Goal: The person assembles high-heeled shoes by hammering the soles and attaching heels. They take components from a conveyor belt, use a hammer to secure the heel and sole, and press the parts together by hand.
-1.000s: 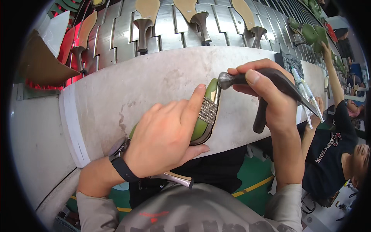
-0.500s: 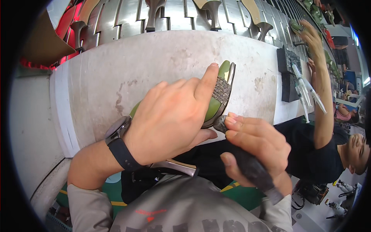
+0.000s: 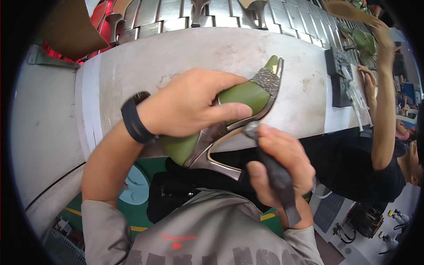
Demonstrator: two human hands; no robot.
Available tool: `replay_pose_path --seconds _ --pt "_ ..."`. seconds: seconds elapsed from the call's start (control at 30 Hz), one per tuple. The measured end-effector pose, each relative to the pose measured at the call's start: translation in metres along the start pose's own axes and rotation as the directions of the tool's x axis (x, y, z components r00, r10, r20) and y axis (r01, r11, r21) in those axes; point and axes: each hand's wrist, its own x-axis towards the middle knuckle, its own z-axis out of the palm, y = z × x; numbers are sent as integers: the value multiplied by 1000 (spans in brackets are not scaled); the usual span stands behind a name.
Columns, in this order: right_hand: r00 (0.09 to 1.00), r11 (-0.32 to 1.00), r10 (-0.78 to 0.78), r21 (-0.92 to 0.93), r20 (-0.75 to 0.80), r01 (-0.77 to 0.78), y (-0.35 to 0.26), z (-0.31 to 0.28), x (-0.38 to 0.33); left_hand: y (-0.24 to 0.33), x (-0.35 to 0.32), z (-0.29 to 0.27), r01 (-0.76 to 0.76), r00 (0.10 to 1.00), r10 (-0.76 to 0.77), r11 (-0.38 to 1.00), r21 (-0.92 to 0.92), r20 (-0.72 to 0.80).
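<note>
A green high-heeled shoe (image 3: 245, 95) with a glittering band and a metallic sole edge and heel lies tilted on its side over the near edge of the bench. My left hand (image 3: 190, 104) is closed round its middle, thumb pressed on the green upper near the sole. Its toe points away to the right, and the heel sticks out toward me. In my right hand (image 3: 287, 154) is a dark hand tool (image 3: 278, 176) with a rounded grey end and a flat tapered tail. That rounded end is at the sole edge; whether it touches cannot be made out.
Beyond the white bench top (image 3: 176, 48), a metal slat conveyor (image 3: 168, 15) carries several heeled shoe parts. Syringes (image 3: 353, 95) lie by a black block (image 3: 340, 88) at the right. A co-worker's arm (image 3: 384, 97) reaches across there. A light-blue round stool (image 3: 134, 187) stands below left.
The shoe has turned in my left hand, showing more of its green side, sole edge and heel. My left thumb now lies on the upper. The tool has shifted slightly along the sole edge.
</note>
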Motion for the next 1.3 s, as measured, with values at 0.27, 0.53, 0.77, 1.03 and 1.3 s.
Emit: replay_pose_path --seconds 0.27,0.53,0.77,1.03,1.3 --pt "994 983 73 160 84 -86 -6 18 -8 -1 -2 15 -50 986 75 985 167 -147" --pt "982 980 -9 196 187 -28 -9 21 5 -4 -3 19 -55 984 81 985 166 -159" --pt "989 992 -125 -8 80 126 -15 29 5 0 -6 12 -47 988 68 988 147 -137" --pt "987 956 -153 -259 -51 135 -18 33 -4 -1 -1 16 -87 984 112 979 184 -135" --pt "975 967 221 140 -30 -215 -7 6 -6 5 -1 5 91 995 -92 995 -35 -36"
